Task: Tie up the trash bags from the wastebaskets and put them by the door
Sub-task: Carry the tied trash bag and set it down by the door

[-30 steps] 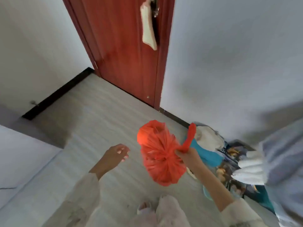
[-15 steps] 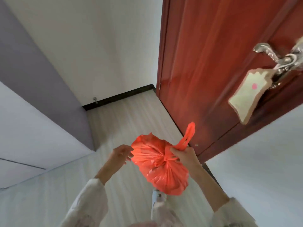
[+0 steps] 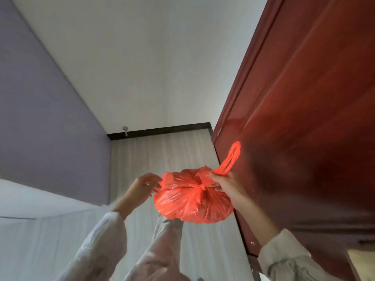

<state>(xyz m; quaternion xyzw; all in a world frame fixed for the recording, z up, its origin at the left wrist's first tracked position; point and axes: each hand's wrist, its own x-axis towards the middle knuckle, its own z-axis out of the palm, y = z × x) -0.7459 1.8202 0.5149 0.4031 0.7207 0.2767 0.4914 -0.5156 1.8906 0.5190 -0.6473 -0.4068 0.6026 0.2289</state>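
A full red trash bag (image 3: 192,201) hangs in the air in front of me, knotted at its middle. My right hand (image 3: 227,185) grips it at the knot, and one loop handle sticks up past my fingers towards the door (image 3: 304,118). My left hand (image 3: 142,189) pinches the bag's left edge with its fingertips. The dark red wooden door fills the right side, very close to the bag.
A pale wood-look floor (image 3: 162,151) runs ahead to a white wall with a black skirting board (image 3: 162,130) and a small metal door stop (image 3: 125,130). A lilac wall (image 3: 40,118) stands on the left. My leg (image 3: 162,250) is below the bag.
The view has swung left and closer to the door, so the handle and its hanging tag are out of sight. My left hand has reached the bag and taken its edge.
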